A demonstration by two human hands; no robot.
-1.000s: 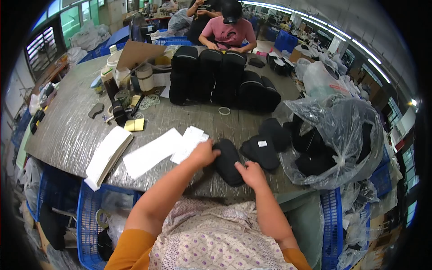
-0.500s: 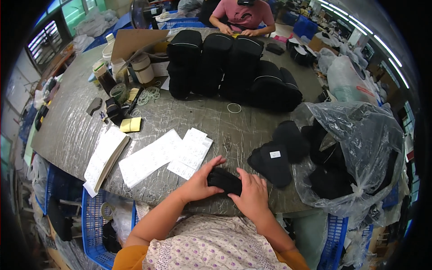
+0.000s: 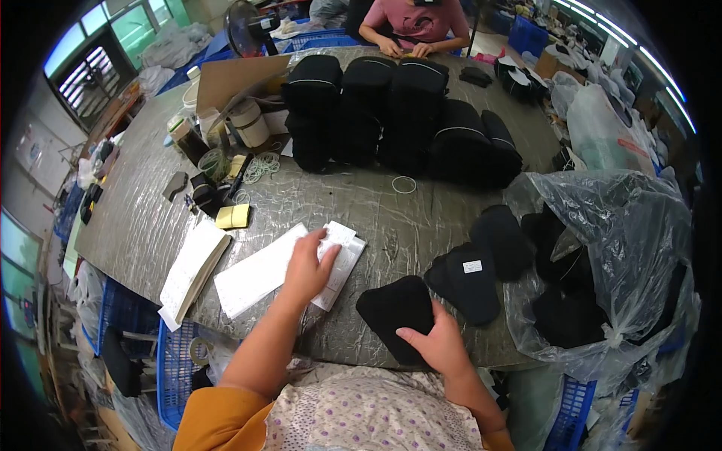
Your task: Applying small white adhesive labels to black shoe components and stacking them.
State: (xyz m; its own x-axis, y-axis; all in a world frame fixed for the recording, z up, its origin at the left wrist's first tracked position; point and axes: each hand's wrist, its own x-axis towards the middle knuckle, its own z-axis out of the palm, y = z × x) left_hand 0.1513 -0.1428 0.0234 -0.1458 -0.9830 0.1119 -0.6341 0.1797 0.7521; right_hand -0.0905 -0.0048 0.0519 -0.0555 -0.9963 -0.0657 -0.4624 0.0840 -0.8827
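My right hand (image 3: 440,340) grips the lower right side of a stack of black fabric pieces (image 3: 395,310), thumb on top and fingers beneath. The stack is flat, with rounded corners, close to the table's front edge. Over the small white paper slips (image 3: 342,259) is my left hand (image 3: 306,267), its thumb and fingers apart and nothing seen in it; whether it touches them I cannot tell. A longer white sheet (image 3: 252,274) lies partly under that wrist. Right of the stack are more black fabric pieces (image 3: 459,289), one with a white label.
Tall bundles of black pieces (image 3: 406,113) tied with light bands stand at the back. A clear plastic bag (image 3: 602,218) holding black pieces is on the right. Jars (image 3: 248,124), rubber bands (image 3: 262,167) and a paper pad (image 3: 194,270) are on the left. A co-worker (image 3: 417,26) sits opposite.
My left hand has let go of the black pieces and moved left over the paper slips. The stack, upright on edge between both hands before, now lies flatter in my right hand.
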